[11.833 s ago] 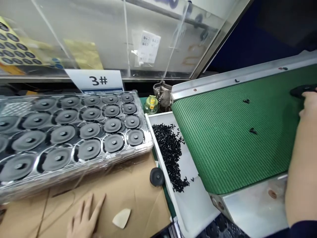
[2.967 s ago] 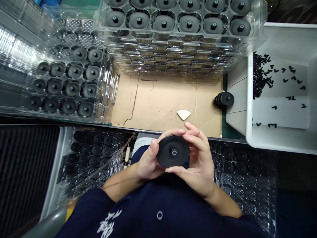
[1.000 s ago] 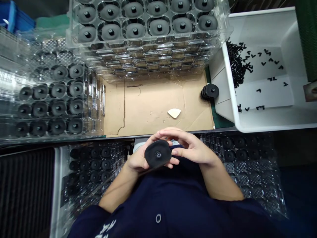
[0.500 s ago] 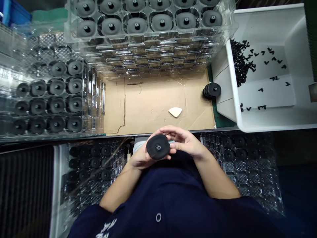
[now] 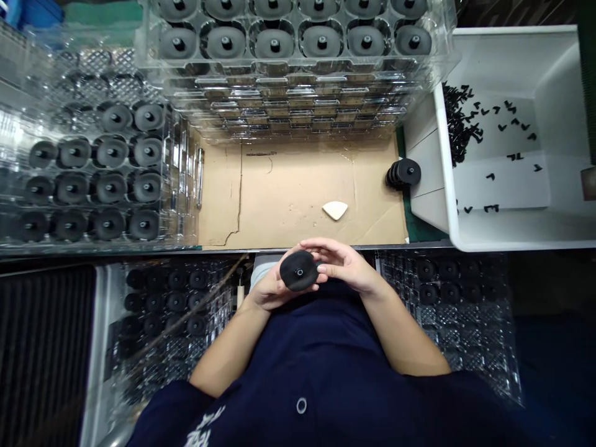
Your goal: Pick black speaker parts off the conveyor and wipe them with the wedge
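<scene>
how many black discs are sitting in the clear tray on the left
14 black round discs show in the clear plastic tray on the left: two in the top row, then three rows of four. More may be hidden beyond the left edge or behind glare.

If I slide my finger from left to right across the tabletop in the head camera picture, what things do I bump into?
Clear tray of black discs → cardboard sheet → white wedge-shaped piece → small stack of black discs → white bin with little black bits.
</scene>
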{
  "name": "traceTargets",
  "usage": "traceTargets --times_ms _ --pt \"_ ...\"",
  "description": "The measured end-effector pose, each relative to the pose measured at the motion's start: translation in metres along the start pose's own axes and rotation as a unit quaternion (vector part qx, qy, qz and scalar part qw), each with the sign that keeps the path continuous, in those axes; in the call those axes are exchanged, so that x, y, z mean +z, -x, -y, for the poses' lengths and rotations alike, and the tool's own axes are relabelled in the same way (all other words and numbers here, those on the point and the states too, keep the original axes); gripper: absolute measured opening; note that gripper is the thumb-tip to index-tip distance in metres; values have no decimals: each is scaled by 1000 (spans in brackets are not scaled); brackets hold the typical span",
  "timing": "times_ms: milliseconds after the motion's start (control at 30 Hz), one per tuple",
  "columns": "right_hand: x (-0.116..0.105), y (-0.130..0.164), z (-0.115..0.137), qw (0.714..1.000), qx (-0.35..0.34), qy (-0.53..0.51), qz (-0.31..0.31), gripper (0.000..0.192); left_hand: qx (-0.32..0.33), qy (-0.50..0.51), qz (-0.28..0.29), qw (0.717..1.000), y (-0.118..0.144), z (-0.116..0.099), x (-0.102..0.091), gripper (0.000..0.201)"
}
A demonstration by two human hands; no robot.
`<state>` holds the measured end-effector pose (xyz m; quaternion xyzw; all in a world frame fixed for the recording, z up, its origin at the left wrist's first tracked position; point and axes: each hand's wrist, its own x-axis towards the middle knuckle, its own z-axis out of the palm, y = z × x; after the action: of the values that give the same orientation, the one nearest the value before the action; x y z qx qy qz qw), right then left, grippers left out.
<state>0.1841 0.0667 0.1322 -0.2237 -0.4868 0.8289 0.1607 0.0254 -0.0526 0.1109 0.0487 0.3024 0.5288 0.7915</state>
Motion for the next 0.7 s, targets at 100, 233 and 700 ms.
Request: traceTargets --times_ms 100,233,700 --pt "2 -3 -4 1000 8 -3 18 47 9 40 11 999 4 4 -6 79" --pt "7 -7 -9 999 33 4 23 45 14 102 20 994 13 9 -12 73" --pt "34 -13 -18 985 104 11 -137 26 108 127 19 986 50 22 -18 62"
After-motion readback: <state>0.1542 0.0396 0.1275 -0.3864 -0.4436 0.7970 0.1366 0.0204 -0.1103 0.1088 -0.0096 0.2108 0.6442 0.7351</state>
